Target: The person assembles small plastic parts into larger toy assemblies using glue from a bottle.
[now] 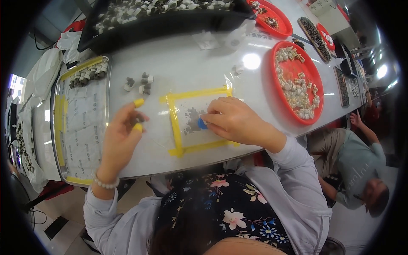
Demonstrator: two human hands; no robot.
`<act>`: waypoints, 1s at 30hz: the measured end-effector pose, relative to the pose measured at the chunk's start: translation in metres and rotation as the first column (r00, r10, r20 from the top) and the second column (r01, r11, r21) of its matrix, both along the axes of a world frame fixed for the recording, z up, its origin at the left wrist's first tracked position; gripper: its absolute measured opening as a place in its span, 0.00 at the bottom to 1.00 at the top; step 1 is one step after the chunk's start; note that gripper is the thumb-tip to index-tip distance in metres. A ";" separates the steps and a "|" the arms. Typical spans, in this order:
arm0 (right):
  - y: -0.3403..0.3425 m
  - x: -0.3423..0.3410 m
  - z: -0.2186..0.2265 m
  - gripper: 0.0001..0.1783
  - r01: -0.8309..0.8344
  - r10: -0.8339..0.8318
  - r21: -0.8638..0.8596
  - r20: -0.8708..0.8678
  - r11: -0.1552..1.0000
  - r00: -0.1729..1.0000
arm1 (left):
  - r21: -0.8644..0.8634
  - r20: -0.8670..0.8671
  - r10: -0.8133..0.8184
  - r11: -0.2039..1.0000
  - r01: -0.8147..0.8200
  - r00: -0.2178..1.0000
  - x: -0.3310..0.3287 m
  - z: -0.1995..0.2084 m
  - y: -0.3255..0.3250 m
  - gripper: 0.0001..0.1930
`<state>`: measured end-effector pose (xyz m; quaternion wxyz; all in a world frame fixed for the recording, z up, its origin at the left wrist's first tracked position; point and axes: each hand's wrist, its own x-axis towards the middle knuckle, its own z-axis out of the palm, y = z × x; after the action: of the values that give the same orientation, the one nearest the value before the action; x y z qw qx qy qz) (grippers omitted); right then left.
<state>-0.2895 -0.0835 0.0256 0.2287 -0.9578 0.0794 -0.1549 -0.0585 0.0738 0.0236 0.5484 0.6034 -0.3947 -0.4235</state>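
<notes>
My left hand [117, 142] is raised over the table, yellow covers on its thumb and one fingertip. Between those fingers it holds a small dark piece [139, 119], partly hidden. My right hand [238, 121] pinches a small blue round object [202, 123] against a clear sheet [212, 138] edged with yellow tape. Dark grey smudges or crumbs [192, 120] mark the sheet beside the blue object. Beyond my left hand, several small black-and-white pieces [145, 78] lie loose on the white table [170, 55].
At the left, a metal tray [80, 131] lined with taped sheet carries a row of the pieces. A large black bin [170, 27] of them stands at the back. Right of my hand is a red plate [293, 70] of whitish pieces. A person [355, 157] sits at the far right.
</notes>
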 end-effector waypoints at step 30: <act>0.018 0.002 0.019 0.15 0.053 -0.075 0.621 0.009 0.782 0.997 | -0.057 -0.814 0.033 0.989 -0.137 0.580 -0.095 -0.048 0.015 0.15</act>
<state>-0.2876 -0.0651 0.0442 0.5264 -0.8237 0.1545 -0.1437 -0.1532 0.0889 -0.0244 0.7210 0.3297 -0.0952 -0.6020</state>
